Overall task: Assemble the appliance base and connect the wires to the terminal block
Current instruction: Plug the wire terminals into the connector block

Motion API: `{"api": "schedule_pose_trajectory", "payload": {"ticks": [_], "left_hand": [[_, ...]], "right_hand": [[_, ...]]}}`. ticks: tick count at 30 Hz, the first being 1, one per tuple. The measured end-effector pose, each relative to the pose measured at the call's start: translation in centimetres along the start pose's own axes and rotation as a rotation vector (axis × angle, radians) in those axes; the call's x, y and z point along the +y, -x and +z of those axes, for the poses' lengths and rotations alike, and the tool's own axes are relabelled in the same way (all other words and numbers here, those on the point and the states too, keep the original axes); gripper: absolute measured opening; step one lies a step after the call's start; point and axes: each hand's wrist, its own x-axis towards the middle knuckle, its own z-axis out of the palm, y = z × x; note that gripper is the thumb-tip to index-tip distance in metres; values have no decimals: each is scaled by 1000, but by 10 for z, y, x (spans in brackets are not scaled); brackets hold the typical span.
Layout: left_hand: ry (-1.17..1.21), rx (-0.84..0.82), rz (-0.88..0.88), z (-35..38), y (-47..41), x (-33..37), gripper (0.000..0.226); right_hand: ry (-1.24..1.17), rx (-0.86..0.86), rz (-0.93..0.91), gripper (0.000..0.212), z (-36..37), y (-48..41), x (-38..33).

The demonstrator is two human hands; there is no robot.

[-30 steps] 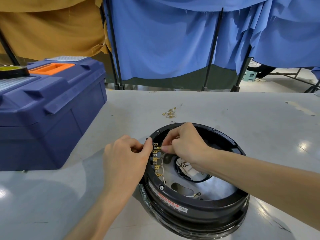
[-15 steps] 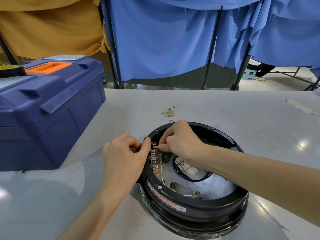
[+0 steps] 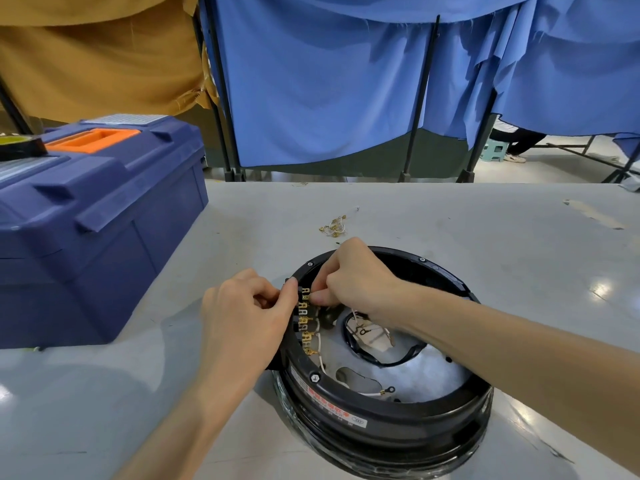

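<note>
Brass tabs of the terminal block, on the left rim of the black base on the bench, look partly wired: my left hand has its grip clamped on the block, my right hand pinches a wire end at the top tab, and one ring-ended wire lies loose.

We saw through one head-worn wide-angle camera, facing forward and down, close above the appliance base at five o'clock, curtains at twelve.
</note>
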Motion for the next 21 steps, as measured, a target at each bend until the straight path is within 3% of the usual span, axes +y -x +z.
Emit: {"api": "schedule_pose_trajectory", "payload": {"ticks": [3,8,13,18,21], "left_hand": [[15,-2,-3,-2,-1,0,37],[14,26,-10,0,-1,-4,36],[71,-85,-50,5,-3,-12,6],[316,-303,-102,7,-4,-20,23],[380,-317,-107,7,-5,-23,23]], "right_hand": [[5,-13,6,5,-11,-3,2],[-127,131,-46,17,-33,-6,12],[-216,344,-153,13,-72,-29,20],[-71,187,-104,17,-90,-67,47],[156,77,-111,24,-85,-89,58]]}}
